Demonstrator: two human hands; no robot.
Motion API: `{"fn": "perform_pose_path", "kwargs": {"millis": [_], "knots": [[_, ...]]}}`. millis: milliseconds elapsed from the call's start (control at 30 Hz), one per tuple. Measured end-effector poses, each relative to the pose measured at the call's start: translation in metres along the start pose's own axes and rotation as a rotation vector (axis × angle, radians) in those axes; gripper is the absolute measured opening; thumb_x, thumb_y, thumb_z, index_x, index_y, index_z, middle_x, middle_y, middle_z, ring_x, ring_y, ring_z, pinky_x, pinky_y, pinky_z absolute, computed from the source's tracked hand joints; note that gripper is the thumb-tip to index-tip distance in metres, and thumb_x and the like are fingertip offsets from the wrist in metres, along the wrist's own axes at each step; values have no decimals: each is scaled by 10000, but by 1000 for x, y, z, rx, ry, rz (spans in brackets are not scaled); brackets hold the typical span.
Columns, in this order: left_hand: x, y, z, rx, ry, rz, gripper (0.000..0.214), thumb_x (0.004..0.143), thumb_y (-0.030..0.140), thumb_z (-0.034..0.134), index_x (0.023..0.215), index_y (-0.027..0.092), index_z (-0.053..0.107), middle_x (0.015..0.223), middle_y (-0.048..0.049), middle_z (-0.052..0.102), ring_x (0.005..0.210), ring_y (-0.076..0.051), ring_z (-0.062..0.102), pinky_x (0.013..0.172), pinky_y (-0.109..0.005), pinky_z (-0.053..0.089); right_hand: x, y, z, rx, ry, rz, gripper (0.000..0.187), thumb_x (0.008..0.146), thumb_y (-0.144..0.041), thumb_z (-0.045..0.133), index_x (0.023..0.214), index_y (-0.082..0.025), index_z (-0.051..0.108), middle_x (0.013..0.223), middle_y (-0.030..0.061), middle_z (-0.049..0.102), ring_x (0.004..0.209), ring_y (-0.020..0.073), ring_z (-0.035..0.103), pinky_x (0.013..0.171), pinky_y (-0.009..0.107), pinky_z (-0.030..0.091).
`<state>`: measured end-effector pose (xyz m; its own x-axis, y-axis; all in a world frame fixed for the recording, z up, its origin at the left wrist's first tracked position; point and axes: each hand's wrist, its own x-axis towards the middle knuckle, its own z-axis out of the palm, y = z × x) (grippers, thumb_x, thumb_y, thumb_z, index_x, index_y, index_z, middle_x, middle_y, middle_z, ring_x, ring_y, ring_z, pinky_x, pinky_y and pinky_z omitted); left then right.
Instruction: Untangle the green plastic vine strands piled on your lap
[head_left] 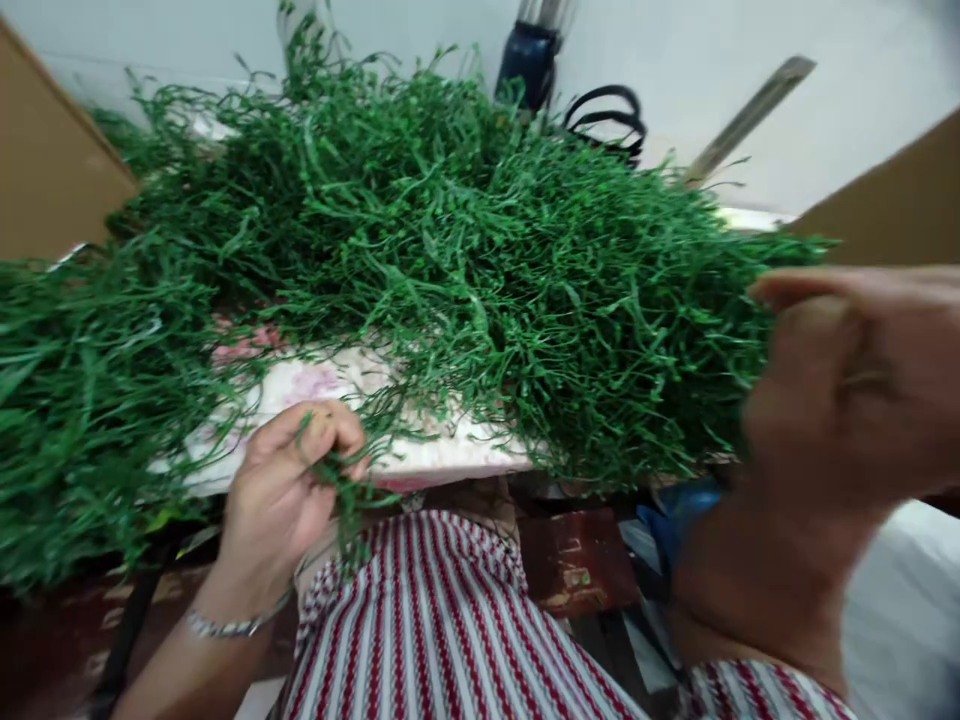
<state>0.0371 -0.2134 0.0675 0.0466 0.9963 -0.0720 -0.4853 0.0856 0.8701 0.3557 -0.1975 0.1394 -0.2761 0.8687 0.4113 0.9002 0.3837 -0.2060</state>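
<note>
My left hand [300,470] is closed around a few thin green sprigs [349,500], low in front of the table edge. The thumb and fingers pinch the stems, and the loose ends hang below the hand. A silvery bracelet circles that wrist. At the right edge my right hand [855,380] is raised beside the big heap of green sprigs [465,220]. It is smeared by motion and partly cut off by the frame, so what it holds, if anything, does not show.
The heap spreads over a table with a white, pink-flowered cover [300,390]. More sprigs [67,420] bulge over its left side. Behind stand a dark blue object [529,65], black loops [611,115] and a slanted strip [750,115]. Brown panels [52,140] flank the table.
</note>
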Motion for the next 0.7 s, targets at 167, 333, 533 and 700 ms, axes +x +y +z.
{"fn": "perform_pose_path", "kwargs": {"millis": [167, 333, 533, 700], "knots": [[22, -11, 21, -119, 108, 68, 153, 711, 275, 679, 630, 158, 622, 668, 9, 549, 594, -83, 476, 551, -221, 426, 17, -84, 91, 438, -70, -227, 270, 872, -408, 487, 873, -155, 582, 787, 70, 597, 744, 160, 536, 669, 274, 441], [20, -23, 26, -84, 125, 122, 116, 710, 263, 687, 652, 163, 674, 700, 10, 575, 693, -65, 515, 636, -160, 425, 13, -123, 139, 675, -49, -266, 185, 877, -262, 487, 743, -148, 546, 665, 29, 540, 641, 125, 491, 611, 240, 403], [16, -28, 16, -120, 169, 15, 141, 680, 282, 703, 634, 157, 659, 653, 15, 596, 589, -60, 511, 556, -162, 416, 8, -111, 150, 962, -241, -174, 325, 901, -276, 447, 605, -148, 491, 566, -18, 450, 554, 83, 436, 557, 211, 343], [13, -39, 5, 15, 256, 82, 131, 708, 251, 688, 624, 158, 650, 607, 24, 595, 543, -50, 488, 544, -157, 401, 4, -109, 151, 930, -284, -182, 348, 917, -295, 417, 608, -152, 490, 558, -23, 457, 532, 77, 425, 539, 213, 338]]}}
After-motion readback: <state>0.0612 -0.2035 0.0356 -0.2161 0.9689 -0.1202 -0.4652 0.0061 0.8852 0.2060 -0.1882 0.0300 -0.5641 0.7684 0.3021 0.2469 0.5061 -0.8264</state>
